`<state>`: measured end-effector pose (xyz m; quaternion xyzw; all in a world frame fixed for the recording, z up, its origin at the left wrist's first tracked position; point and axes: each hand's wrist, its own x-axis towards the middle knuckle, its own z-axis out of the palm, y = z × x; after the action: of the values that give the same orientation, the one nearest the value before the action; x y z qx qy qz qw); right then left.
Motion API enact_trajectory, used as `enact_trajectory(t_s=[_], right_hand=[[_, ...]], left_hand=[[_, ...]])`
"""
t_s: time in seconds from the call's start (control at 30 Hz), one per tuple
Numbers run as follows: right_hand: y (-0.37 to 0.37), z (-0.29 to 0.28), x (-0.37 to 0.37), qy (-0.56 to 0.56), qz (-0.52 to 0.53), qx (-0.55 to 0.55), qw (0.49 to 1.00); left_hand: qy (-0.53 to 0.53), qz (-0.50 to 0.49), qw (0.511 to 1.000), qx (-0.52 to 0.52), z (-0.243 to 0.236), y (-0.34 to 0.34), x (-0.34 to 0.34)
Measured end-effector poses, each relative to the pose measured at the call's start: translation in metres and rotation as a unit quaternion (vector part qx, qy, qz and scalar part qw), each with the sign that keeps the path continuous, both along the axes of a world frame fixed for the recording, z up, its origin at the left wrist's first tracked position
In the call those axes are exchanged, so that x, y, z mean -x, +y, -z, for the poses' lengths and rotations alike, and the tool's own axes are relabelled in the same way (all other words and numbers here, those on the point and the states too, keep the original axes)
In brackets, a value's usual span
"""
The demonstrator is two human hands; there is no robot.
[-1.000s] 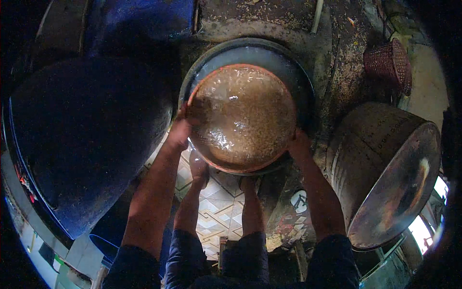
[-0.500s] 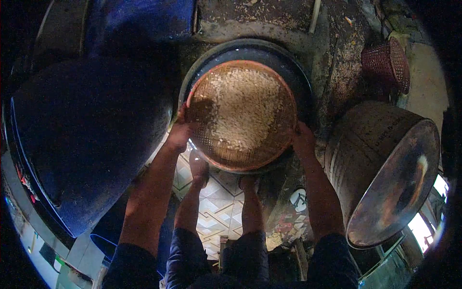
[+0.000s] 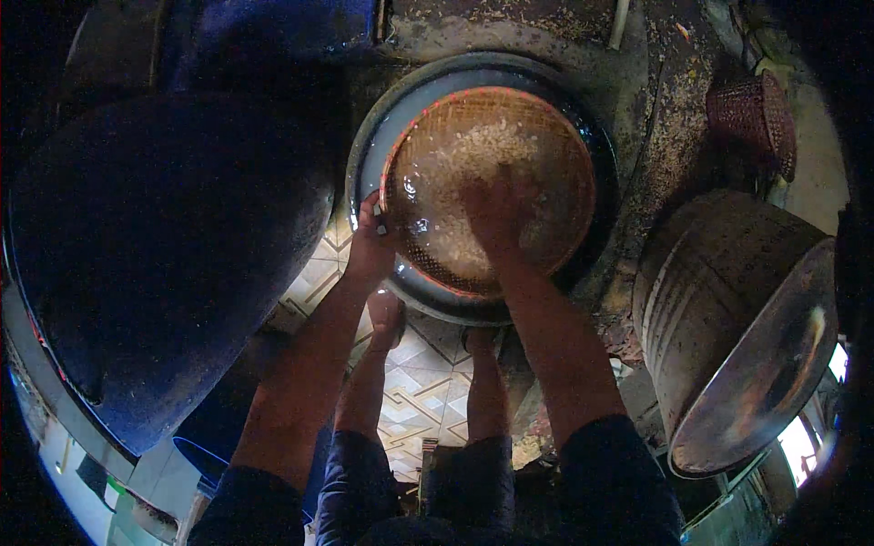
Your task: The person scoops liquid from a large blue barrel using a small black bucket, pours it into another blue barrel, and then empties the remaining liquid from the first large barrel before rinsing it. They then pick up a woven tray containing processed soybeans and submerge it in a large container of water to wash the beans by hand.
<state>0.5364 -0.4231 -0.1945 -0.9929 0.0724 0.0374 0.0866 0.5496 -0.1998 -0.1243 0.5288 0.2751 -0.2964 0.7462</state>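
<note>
A round woven basket with a reddish rim point(image 3: 394, 156) sits in a wide dark tub point(image 3: 366, 155) of water. Pale, bean-like pieces point(image 3: 496, 138) lie in the basket, and water glints over its left part. My left hand point(image 3: 371, 244) is closed on the basket's left rim. My right hand point(image 3: 496, 207) reaches into the middle of the basket, down among the pieces. Its fingers are dark and blurred there, so their pose is unclear.
At the left stands a large dark blue barrel point(image 3: 173, 264). A big tilted metal drum point(image 3: 719, 273) is at the right, below a purplish woven basket point(image 3: 742, 118). My bare feet are on patterned floor tiles point(image 3: 410, 387) near the tub. Scraps litter the ground point(image 3: 669, 136) beyond.
My right hand has left the basket's right rim and gone into its middle. The basket now sits lower in the tub with water in it, and the pieces have shifted.
</note>
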Motion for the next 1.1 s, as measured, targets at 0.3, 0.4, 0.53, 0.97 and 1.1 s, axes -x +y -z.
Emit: enact_trajectory(t_s=[0.3, 0.4, 0.53, 0.97, 1.1], right_hand=[[0.000, -0.066, 0.050, 0.184, -0.098, -0.118, 0.971], [-0.014, -0.047, 0.030, 0.226, 0.011, -0.028, 0.974], [-0.010, -0.023, -0.024, 0.135, 0.064, -0.024, 0.988], [0.019, -0.050, 0.079, 0.153, -0.117, -0.231, 0.954], [-0.008, -0.040, 0.050, 0.248, 0.011, -0.051, 0.967]], left_hand=[[-0.074, 0.004, 0.997, -0.006, 0.014, 0.017, 0.004], [-0.092, 0.029, 0.995, -0.013, 0.004, 0.008, 0.007], [-0.067, 0.130, 0.976, -0.163, -0.005, 0.001, 0.003], [-0.095, 0.003, 0.995, 0.013, 0.019, 0.015, 0.011], [-0.135, 0.114, 0.973, -0.149, 0.007, 0.019, 0.012]])
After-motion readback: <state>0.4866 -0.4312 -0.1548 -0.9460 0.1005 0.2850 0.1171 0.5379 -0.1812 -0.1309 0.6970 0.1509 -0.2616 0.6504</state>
